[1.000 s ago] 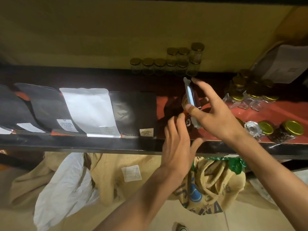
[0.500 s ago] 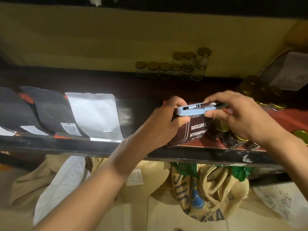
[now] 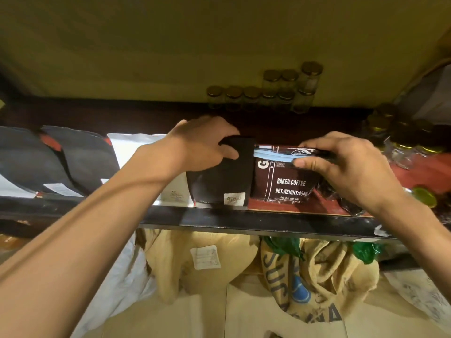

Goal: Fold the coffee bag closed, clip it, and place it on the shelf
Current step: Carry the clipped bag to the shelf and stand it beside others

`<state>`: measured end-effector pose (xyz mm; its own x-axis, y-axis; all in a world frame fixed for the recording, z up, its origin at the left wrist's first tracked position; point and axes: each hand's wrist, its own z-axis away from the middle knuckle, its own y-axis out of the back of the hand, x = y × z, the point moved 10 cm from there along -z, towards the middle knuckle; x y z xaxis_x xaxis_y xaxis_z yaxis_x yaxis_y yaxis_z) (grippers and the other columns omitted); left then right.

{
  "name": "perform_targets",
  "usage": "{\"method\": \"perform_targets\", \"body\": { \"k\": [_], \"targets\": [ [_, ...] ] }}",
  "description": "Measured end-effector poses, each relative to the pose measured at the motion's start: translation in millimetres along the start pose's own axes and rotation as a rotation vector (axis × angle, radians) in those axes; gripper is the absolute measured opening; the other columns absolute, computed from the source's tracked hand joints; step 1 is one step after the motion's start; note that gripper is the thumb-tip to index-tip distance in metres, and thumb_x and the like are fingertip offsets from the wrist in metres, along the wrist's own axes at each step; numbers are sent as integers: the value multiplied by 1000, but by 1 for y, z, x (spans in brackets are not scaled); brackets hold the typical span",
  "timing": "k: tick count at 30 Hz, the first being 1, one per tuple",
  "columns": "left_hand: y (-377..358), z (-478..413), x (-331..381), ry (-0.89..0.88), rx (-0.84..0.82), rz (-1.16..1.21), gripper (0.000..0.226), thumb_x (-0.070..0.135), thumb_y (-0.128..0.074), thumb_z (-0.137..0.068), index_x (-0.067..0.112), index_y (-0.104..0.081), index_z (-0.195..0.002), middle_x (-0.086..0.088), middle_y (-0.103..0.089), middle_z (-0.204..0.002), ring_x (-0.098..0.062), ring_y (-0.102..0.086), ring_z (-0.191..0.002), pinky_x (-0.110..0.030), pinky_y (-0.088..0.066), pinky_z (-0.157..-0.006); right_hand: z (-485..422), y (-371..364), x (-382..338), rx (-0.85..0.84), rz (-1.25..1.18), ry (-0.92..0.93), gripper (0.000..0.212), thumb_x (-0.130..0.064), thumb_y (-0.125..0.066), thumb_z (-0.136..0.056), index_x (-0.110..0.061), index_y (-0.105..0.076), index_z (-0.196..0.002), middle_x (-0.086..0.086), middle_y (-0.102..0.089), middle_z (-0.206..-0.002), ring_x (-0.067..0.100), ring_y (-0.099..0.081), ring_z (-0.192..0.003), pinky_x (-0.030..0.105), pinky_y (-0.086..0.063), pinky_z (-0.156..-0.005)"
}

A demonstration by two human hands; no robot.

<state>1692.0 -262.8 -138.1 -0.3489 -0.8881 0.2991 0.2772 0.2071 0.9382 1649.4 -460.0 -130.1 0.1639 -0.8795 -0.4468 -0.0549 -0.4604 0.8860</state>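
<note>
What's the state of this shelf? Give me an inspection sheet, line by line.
surface: shelf, red top, black front edge.
job's things: coffee bag upright on the shelf, top folded, blue clip across it.
clutter: black bag beside it, white bag, gold-lidded jars at the back.
grips: left hand grips the black bag's top; right hand pinches the coffee bag's clipped top.
cables: nothing seen.
surroundings: yellow wall, burlap sacks below.

wall: dull yellow | shelf: dark front edge | burlap sacks: heaped on pale floor
</note>
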Motion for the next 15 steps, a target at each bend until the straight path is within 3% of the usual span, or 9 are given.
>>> {"method": "perform_targets", "body": {
  "k": [5,8,12,15],
  "targets": [
    [3,0,0,-30,1,50,19,36,-65,-91,42,-55,-76,16,-60,-82,-13,-57,-88,-31,-35,-73,-4,2,1,38,-26,6,47,-55,-65,-82,-28,-69,-120,-3,-69,-112,22,-65,-101,46,-55,-83],
    [-1,0,0,-35,-36,59,30,35,-64,-92,43,-51,-66,22,-57,-74,-8,-56,-78,-27,-36,-63,-5,-19,6,-54,-14,24,47,-48,-63,-86,-23,-65,-126,4,-67,-115,28,-63,-106,50,-53,-87],
    [-3,2,3,-60,-77,84,26,33,-65,-91,41,-54,-70,20,-61,-76,-1,-56,-73,-24,-37,-60,-5,-33,19,-164,-109,19,48,-42,-66,-88,-31,-54,-133,3,-65,-122,25,-58,-112,50,-52,-91],
    [-4,4,4,-69,-103,128,12,29,-66,-91,35,-61,-82,13,-67,-83,-10,-64,-80,-29,-48,-70,-7,-36,22,-184,-107,19,55,-39,-71,-86,-39,-49,-137,-1,-64,-122,19,-51,-116,43,-50,-94]
  ]
}}
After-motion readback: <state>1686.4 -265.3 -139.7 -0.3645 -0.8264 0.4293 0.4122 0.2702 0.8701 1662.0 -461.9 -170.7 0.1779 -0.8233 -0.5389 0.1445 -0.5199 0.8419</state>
